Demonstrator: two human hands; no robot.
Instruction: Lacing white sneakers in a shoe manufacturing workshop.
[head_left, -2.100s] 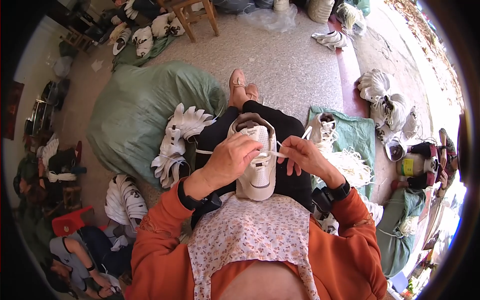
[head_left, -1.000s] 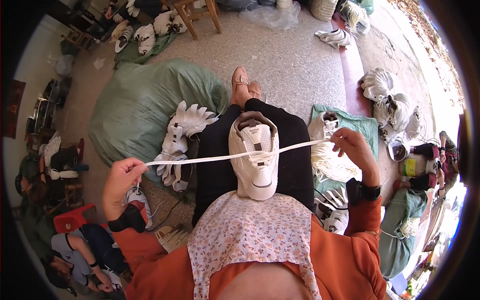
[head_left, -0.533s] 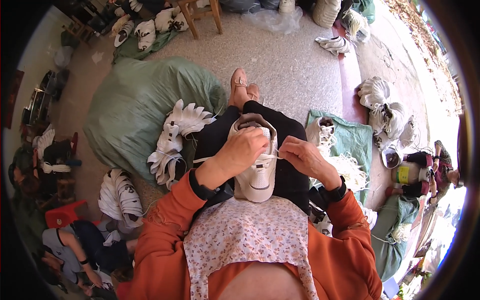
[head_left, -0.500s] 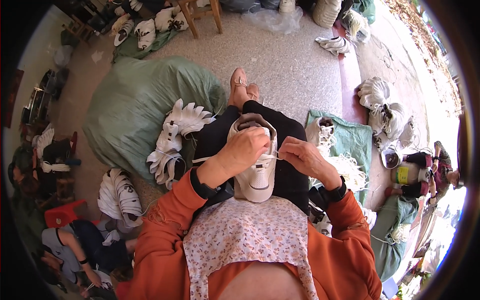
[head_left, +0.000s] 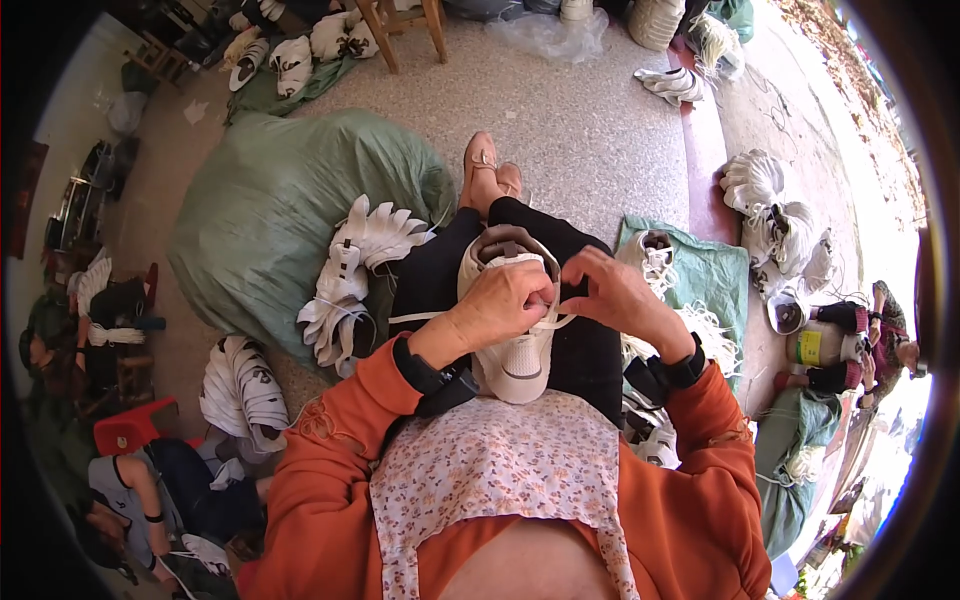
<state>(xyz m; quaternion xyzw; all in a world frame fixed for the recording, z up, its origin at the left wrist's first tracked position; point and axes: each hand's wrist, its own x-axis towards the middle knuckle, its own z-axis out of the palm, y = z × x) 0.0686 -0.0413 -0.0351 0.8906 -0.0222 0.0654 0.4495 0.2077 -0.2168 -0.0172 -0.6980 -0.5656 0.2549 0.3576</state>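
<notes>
The head view shows the pale sneaker point(head_left: 518, 365) at the middle of the frame, on the dark-trousered lap point(head_left: 592, 350), its toe pointing toward the lower edge. A second ago the wearer's hands were spread far apart, one on either side of the shoe, with the lace stretched straight across it. By half a second ago both were back over the upper, the right pinched at the shoe's side. Now the right hand point(head_left: 618, 295), right of centre, has lifted a little and loosened: its thumb and forefinger stand apart, and the white lace point(head_left: 558, 321) passes just below the thumb. The left hand point(head_left: 500, 305) remains over the tongue area, its fingers bunched; they hide what they may be gripping, so whether they hold lace cannot be told. A lace tail point(head_left: 415, 317) runs out past the left wrist, across the thigh.

For the lacing, this looks like a move from levelling the two ends to working one row at the eyelets, with the right fingers probably between grips. The rows beneath the left hand are covered, so progress there is unclear.
</notes>
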